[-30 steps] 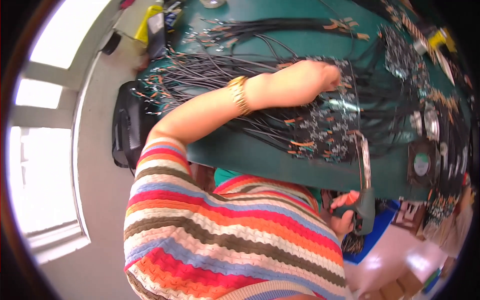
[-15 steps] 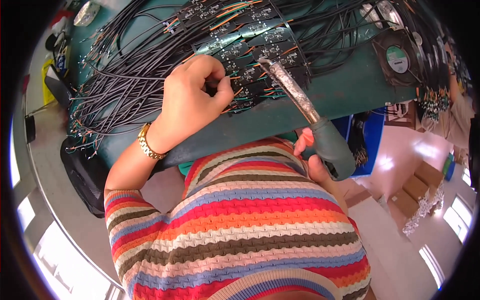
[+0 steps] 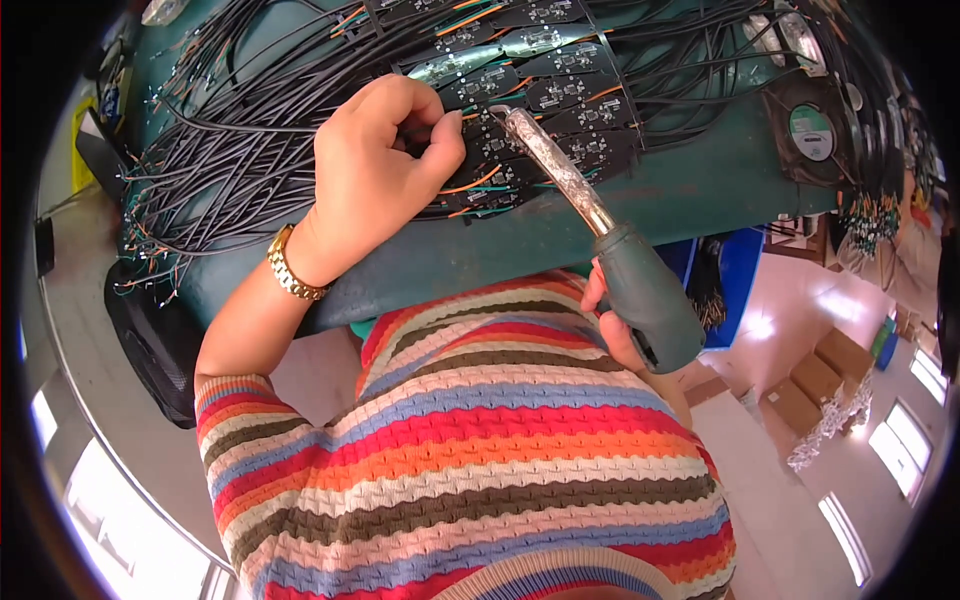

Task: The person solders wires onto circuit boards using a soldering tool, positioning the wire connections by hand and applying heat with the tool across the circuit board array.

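My left hand (image 3: 385,165), with a gold watch band at the wrist, is closed in a pinch over the circuit boards. A thin black cable (image 3: 270,128) runs into it from the left; the fingertips hide its end. My right hand (image 3: 618,325) grips the dark green handle of a soldering iron (image 3: 645,295), mostly hidden behind that handle. The iron's metal barrel slants up and left, its bent tip close to my left fingertips, over the black circuit boards (image 3: 558,94). Whether the tip touches a board I cannot tell. Orange and green wires lie across the boards.
Many black cables (image 3: 230,175) with stripped ends spread over the left of the green table (image 3: 700,185). A black fan (image 3: 812,130) stands at the right. Below the table edge is a blue bin (image 3: 738,285) holding cables; cardboard boxes (image 3: 815,380) sit on the floor.
The soldering iron has shifted slightly left, bringing its tip nearer my left fingertips. My left hand keeps its pinch, and the whole view has shifted a little.
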Action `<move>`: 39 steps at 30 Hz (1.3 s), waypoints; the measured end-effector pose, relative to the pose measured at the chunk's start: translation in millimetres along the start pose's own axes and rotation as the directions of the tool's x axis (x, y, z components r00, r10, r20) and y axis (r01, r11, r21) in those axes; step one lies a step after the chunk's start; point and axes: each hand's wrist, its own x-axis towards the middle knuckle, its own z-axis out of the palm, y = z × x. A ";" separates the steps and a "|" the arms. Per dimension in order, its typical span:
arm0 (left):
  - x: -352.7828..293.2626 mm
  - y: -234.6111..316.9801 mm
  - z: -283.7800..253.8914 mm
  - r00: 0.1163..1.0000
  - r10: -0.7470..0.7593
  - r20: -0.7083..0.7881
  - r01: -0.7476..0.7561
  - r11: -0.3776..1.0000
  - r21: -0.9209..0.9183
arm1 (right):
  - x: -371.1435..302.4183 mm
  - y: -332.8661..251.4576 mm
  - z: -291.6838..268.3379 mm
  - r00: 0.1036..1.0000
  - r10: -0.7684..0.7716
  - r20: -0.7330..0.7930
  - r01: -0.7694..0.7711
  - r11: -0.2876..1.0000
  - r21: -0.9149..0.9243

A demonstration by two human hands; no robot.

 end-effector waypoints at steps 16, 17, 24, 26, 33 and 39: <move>1.7 -6.4 4.9 1.000 -0.016 -0.025 0.016 1.000 0.012 | 12.3 -2.9 10.2 0.990 -0.114 -0.082 0.100 0.982 -0.163; 1.4 -6.0 4.4 0.999 -0.017 -0.028 0.018 1.000 0.013 | 13.9 -4.4 10.2 0.981 -0.172 -0.090 0.157 0.975 -0.155; 1.5 -5.5 3.3 1.000 -0.023 -0.017 0.023 1.000 -0.007 | 11.2 -6.1 9.9 0.999 -0.023 -0.046 0.020 0.998 -0.064; 1.7 -6.1 3.3 1.000 -0.015 -0.022 0.015 1.000 -0.011 | 13.5 -8.1 13.4 0.991 -0.052 -0.123 0.033 0.989 -0.147; 1.4 -6.3 3.4 1.000 -0.031 0.002 0.031 0.999 -0.011 | 11.2 -6.1 10.0 0.998 -0.013 -0.060 0.012 1.000 -0.024; 0.3 -6.1 2.9 0.999 -0.032 0.001 0.032 0.999 -0.032 | 9.3 -12.0 11.7 0.994 0.050 -0.097 -0.059 0.994 -0.094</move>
